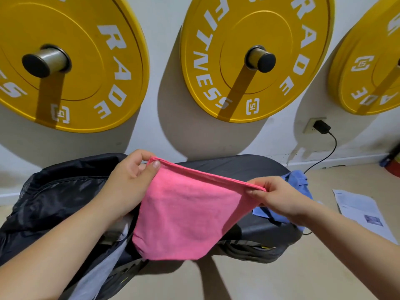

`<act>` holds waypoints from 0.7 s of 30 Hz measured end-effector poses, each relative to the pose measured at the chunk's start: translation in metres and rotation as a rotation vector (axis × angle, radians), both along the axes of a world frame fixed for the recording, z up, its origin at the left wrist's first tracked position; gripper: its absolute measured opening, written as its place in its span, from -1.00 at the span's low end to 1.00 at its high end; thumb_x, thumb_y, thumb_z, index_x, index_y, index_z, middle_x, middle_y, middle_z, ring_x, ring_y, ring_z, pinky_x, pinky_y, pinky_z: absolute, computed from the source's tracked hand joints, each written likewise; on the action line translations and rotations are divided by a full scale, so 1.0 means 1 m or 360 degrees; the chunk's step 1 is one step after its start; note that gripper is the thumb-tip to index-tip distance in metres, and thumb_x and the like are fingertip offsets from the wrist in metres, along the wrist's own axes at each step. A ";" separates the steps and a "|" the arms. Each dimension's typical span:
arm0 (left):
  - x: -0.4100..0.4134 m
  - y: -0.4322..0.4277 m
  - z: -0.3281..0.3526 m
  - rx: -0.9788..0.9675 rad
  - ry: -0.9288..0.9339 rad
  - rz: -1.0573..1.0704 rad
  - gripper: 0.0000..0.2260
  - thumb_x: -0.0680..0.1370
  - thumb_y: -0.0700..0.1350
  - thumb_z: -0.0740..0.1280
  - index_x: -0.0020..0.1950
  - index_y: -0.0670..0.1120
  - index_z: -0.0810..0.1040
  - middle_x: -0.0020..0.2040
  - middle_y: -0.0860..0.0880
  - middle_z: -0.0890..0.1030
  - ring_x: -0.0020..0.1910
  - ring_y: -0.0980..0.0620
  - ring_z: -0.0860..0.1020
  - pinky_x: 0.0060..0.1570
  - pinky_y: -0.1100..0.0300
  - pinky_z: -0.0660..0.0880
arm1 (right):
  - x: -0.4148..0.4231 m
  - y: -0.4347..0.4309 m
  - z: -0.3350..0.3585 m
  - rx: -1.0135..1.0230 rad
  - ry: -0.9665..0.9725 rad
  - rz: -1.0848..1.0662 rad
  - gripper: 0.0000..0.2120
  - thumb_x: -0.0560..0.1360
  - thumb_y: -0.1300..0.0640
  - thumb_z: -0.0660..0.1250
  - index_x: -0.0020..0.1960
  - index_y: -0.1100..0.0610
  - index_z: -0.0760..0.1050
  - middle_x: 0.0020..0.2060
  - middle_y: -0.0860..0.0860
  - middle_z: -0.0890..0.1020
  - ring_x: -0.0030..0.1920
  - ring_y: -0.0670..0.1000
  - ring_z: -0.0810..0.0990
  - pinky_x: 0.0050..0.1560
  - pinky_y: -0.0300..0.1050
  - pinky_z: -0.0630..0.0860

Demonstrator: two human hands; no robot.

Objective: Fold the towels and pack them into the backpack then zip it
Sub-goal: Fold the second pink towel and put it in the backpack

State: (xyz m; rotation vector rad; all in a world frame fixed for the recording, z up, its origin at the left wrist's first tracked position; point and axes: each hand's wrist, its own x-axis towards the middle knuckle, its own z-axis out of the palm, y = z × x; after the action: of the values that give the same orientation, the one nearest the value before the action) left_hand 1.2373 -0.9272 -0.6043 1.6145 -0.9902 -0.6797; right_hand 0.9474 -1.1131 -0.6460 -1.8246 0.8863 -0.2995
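Both fingers (155,165) pinching pink towel (186,217): left hand (127,182), right hand (279,199) | blue towel (297,180) half-hidden | backpack (54,191) cropped

Both bare forearms reach forward, the left hand (127,180) slightly higher than the right hand (279,199); each pinches a top corner of a pink towel (184,217) between thumb and, apparently, curled fingers.

Backpack (54,195) on desk (238,167), L; held towel (188,217) mid, over desk; 2nd towel (296,180) on desk, R; paper (359,211) on floor (324,267) further R; weight plates (255,57) behind.
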 end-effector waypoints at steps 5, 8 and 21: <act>0.006 0.009 -0.004 0.0169 -0.0113 0.0006 -0.75 0.53 0.18 0.33 0.03 0.02 0.56 -0.16 -0.26 0.67 -0.25 -0.08 0.54 -0.10 -0.13 0.50 | -0.012 0.000 0.017 0.0449 -0.0430 -0.0253 -0.79 0.63 0.15 0.29 0.15 0.18 0.66 0.00 0.16 0.72 -0.01 0.13 0.66 0.09 0.11 0.56; 0.001 0.011 -0.006 0.0213 -0.0036 -0.0024 -0.90 0.65 -0.06 0.31 -0.03 -0.02 0.56 -0.20 -0.29 0.64 -0.32 -0.08 0.50 -0.28 0.01 0.46 | -0.015 0.007 0.024 0.0525 -0.0483 -0.0318 -0.73 0.65 0.06 0.25 0.16 0.19 0.63 0.01 0.18 0.73 -0.02 0.09 0.70 0.01 0.01 0.63; 0.016 -0.019 -0.049 0.0561 0.0028 0.0030 -0.85 0.67 -0.14 0.26 0.03 -0.14 0.61 -0.23 -0.18 0.64 -0.28 -0.06 0.60 -0.19 -0.05 0.66 | 0.006 -0.016 -0.007 -0.0168 -0.0241 -0.0559 -0.80 0.58 0.13 0.40 -0.15 0.25 0.61 -0.35 0.04 0.58 -0.32 -0.08 0.48 -0.24 -0.17 0.45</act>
State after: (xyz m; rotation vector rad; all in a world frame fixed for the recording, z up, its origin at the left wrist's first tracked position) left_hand 1.2533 -0.9462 -0.6534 1.9158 -0.8753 -0.8913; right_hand 0.9529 -1.1294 -0.6532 -1.7097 1.0987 -0.7083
